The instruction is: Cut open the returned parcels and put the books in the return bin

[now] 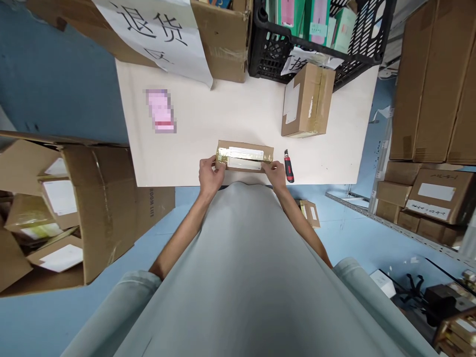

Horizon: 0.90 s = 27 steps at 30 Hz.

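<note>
Small carton, one, brown, taped, with white labels on the upper face. Placed at the near edge of the worktop, directly before the person. Long axis laid left to right, roughly along that edge; ends presented one to each hand.

Left hand, one. Set at the carton's left end, thumb and fingers pinched on the near left corner.

Right hand, one. Set at the near right corner, thumb and fingertips drawn together on it; whether a label edge is also caught cannot be told. Neither hand is placed nearer to the carton than the other: both are in contact, and the length of the carton is spanned between them.

Utility knife, one, red and black. Laid just to the right of the right hand, well apart from the left; long axis turned away from the person, across that of the carton, handle end nearest the edge.

Taller box, one, brown, taped. Stood beyond the knife, before the black crate.

Pink item, one, blurred. Lain at far left of the carton.
</note>
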Available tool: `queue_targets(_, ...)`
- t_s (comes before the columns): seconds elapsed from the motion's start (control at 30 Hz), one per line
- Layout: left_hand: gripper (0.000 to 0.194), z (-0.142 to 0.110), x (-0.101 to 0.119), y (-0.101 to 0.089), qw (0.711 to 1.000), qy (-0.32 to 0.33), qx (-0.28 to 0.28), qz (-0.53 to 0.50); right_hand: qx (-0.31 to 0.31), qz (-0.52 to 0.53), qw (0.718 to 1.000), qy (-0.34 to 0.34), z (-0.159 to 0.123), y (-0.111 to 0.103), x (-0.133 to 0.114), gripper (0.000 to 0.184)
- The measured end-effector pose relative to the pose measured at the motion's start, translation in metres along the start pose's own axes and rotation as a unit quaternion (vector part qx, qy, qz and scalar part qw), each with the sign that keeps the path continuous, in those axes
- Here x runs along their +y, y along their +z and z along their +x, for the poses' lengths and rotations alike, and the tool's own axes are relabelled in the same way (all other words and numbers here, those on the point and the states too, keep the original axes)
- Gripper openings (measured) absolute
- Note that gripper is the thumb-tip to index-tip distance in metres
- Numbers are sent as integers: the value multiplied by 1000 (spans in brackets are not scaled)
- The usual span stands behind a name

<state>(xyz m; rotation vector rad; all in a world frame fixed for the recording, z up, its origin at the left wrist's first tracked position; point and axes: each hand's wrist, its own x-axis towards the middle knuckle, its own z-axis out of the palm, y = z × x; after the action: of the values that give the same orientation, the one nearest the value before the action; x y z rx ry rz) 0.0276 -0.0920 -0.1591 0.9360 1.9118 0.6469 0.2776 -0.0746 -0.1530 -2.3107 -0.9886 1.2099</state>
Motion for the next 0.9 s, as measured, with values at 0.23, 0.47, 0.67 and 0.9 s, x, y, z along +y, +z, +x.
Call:
queue_targets(0.23,47,8,6,20,993,24,81,78,-27,46,998,-27,-3,4,14,42)
queue_targets(0.47,54,21,-1,43,987,2,121,106,-41,39,998,-35,-1,8,18,25)
queue_targets(0.67,39,7,-16,38,992,13,118,44,-83,21,995,-46,-3,-4,24,23)
queue_targets(0.9,54,3,-26,34,992,90,88,-3,-53,-169,976,-129,12,-19,24,30)
